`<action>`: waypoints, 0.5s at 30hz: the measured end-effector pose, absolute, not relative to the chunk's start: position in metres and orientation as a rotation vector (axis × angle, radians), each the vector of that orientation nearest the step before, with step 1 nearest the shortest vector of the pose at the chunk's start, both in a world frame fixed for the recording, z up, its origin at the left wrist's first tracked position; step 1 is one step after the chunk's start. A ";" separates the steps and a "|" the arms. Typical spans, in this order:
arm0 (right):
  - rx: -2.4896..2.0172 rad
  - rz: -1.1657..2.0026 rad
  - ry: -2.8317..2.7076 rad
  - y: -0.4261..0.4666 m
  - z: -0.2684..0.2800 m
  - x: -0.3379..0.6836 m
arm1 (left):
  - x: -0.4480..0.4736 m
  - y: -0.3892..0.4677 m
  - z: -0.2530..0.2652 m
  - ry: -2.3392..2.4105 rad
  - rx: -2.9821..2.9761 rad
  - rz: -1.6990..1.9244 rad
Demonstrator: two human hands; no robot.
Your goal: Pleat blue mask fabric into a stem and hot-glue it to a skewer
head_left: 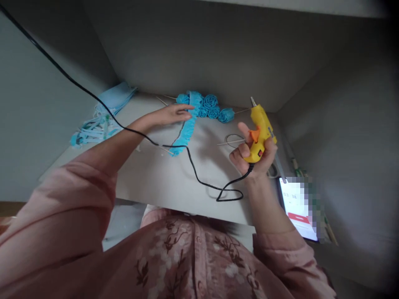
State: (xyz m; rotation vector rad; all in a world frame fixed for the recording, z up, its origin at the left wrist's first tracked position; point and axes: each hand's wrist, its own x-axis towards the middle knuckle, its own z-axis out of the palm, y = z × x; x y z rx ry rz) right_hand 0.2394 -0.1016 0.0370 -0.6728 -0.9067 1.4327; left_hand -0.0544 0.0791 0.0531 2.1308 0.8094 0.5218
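My right hand is wrapped round the handle of a yellow glue gun with an orange trigger, its nozzle pointing up and away from me. A blue fringed crepe-paper strip lies along the table, its near end beside a thin stick. Over the upper part of that strip, my left hand rests with its fingers stretched out, touching the paper. Several blue paper roses are bunched just behind, some with thin stick stems.
A black cord runs from the glue gun across the table and over my left forearm. Folded blue sheets and blue strips lie at the left. A wire loop and a lit phone are at the right. Grey walls enclose the table.
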 end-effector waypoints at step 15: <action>-0.751 1.627 -0.988 -0.092 0.035 0.206 | -0.140 0.011 0.013 1.230 2.761 0.113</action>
